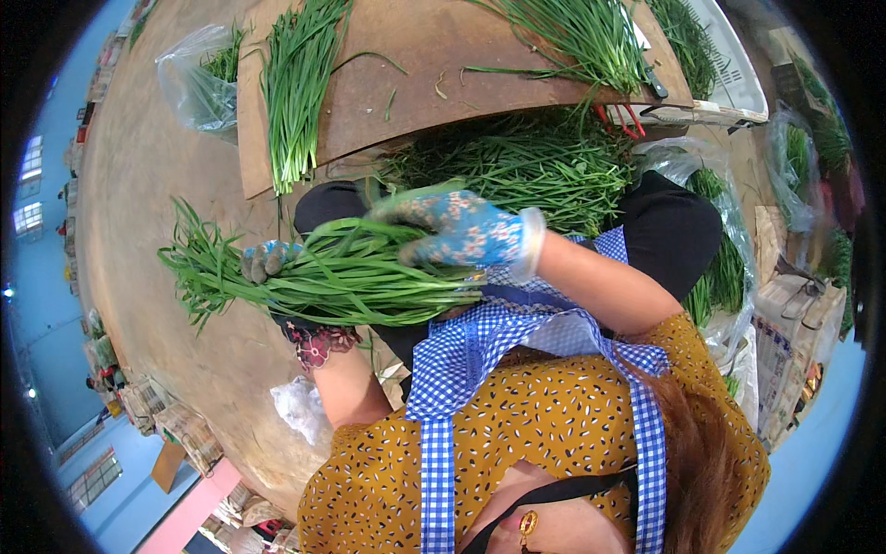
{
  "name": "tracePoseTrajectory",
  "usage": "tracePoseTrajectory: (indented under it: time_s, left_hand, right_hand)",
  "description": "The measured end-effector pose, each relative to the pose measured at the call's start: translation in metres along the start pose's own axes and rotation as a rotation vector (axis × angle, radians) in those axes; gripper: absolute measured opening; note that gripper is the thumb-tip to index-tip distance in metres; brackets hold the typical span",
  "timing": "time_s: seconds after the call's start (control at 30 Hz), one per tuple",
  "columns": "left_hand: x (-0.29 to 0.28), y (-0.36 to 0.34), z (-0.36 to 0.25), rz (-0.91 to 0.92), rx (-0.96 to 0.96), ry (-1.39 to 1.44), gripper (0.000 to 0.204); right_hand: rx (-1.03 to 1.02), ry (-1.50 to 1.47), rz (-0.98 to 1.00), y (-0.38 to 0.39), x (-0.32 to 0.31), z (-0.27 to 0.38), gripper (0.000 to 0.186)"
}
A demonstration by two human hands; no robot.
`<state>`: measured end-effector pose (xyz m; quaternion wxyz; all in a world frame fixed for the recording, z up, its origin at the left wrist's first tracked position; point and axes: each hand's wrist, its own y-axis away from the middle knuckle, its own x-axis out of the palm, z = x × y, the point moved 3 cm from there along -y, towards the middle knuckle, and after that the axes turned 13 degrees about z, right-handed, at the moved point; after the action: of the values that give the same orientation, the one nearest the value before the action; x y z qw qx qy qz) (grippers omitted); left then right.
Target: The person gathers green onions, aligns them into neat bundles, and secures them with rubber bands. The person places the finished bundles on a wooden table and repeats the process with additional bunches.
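Clasping leaves (369, 284) is the left hand (264, 263), right hand's (466, 229) grip unclear; bags (194, 100) hold greens (221, 65).

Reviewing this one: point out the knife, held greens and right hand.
Knife (656, 83): head view, its black handle.
Held greens (369, 275): head view, mid-bunch leaves.
Right hand (469, 226): head view, gloved back.

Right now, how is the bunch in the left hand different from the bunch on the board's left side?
The held bunch has bent, splayed leaves; the left bunch lies straighter on the board. The held bunch's pale ends face right; the left bunch's point toward the person. Both have long green leaves.
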<state>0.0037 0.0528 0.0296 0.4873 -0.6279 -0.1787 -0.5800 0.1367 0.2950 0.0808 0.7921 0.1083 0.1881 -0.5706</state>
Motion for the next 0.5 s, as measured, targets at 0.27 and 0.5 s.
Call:
tracePoseTrajectory:
  time_s: [0.27,0.5]
  left_hand:
    - [0.002,0.004,0.021,0.185,-0.172,-0.264,0.032]
    - [-0.015,0.004,-0.011,0.266,-0.143,-0.207,0.031]
  right_hand:
    - [0.140,0.417,-0.141,0.046,0.004,-0.020,0.028]
    - [0.375,0.157,-0.484,0.133,-0.026,-0.091,0.029]
